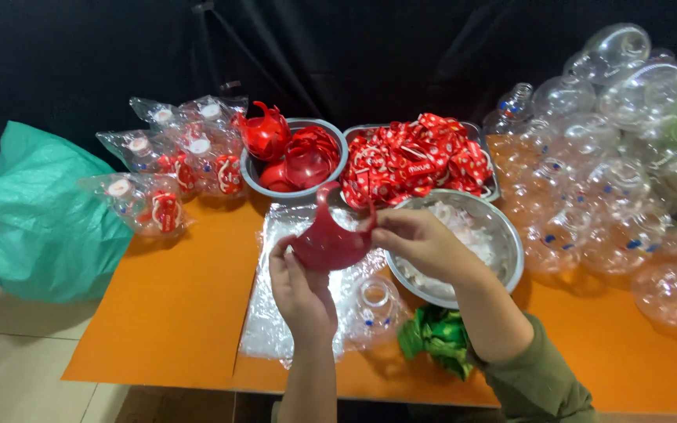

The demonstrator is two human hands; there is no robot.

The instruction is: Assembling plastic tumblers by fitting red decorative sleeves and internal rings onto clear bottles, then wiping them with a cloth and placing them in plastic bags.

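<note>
Both hands hold a red plastic piece with a curved handle (329, 236) above the orange table (174, 313). My left hand (301, 291) grips it from below. My right hand (417, 239) pinches its right edge. Under them lies a sheet of clear plastic wrap (272, 313), and a clear round bottle (374, 305) rests just below my right wrist.
A grey bowl of red handle pieces (295, 153), a tray of red straps (417, 160) and a steel bowl of white rings (483, 239) stand behind. Wrapped finished bottles (166, 168) lie at the left, a pile of clear bottles (620, 188) at the right, a green wrapper (436, 337) near the front, and a teal bag (37, 211) off the left edge.
</note>
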